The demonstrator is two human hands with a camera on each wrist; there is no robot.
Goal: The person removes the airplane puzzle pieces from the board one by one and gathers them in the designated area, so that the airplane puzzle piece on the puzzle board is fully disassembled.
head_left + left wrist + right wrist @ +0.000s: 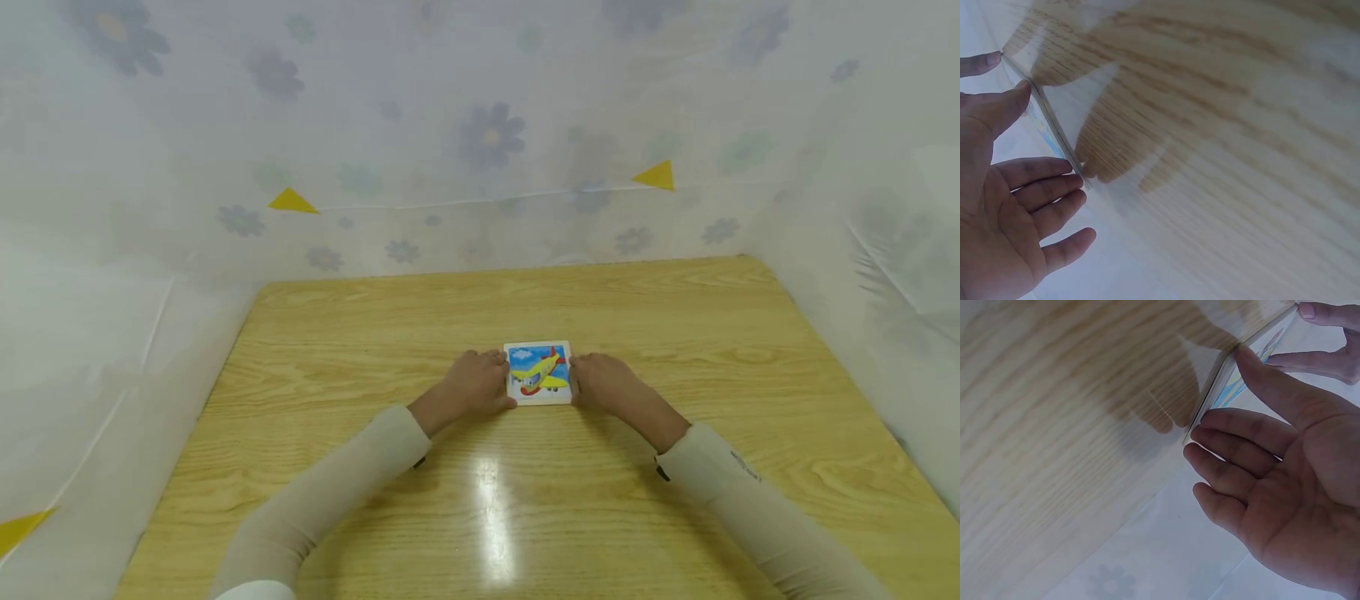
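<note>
A small square picture board [538, 373] with a white border lies on the wooden table, showing a yellow and red airplane against a blue sky. At its left side, my left hand [476, 383] touches the edge, thumb by the near corner and fingertips farther along. My right hand [606, 383] touches the opposite edge in the same way. In the left wrist view, the fingers of the left hand [1010, 206] are spread and loosely extended against the board's thin edge [1054, 128]. The right wrist view shows the right hand [1285, 469] with relaxed fingers along the other edge [1213, 387].
The glossy wood-grain table [420, 517] reflects light near its front. Pale flowered sheeting [420, 108] rises behind it and along both sides. Yellow triangles [292, 202] mark the back sheet, and another yellow piece [24, 530] shows at the lower left.
</note>
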